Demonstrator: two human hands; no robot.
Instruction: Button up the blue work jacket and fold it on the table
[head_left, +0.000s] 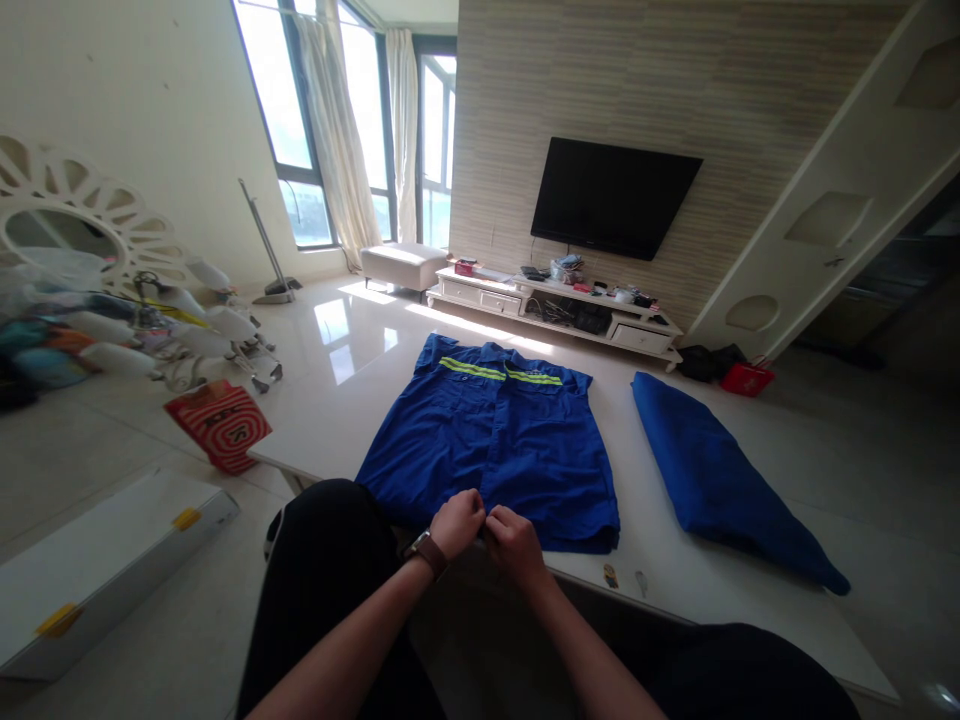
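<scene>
A blue work shirt (540, 450) with yellow-green reflective stripes lies spread out, front up, on a white table (315, 430). At the near hem, by the front placket, my left hand (457, 524) pinches the fabric, a brown-strapped watch on its wrist. Close beside it, my right hand (516, 542) is also closed in a pinch on the shirt's edge. The fingertips cover whatever small part of the hem lies between them. To the right rests a folded blue cloth bundle (720, 480).
Two small items lie by the table's near edge: a little dark-and-yellow piece (610, 576) and a light metallic one (642, 583). A red patterned bag (225, 425) and a long white box (112, 570) stand on the floor at left. A low TV cabinet (555, 318) is ahead.
</scene>
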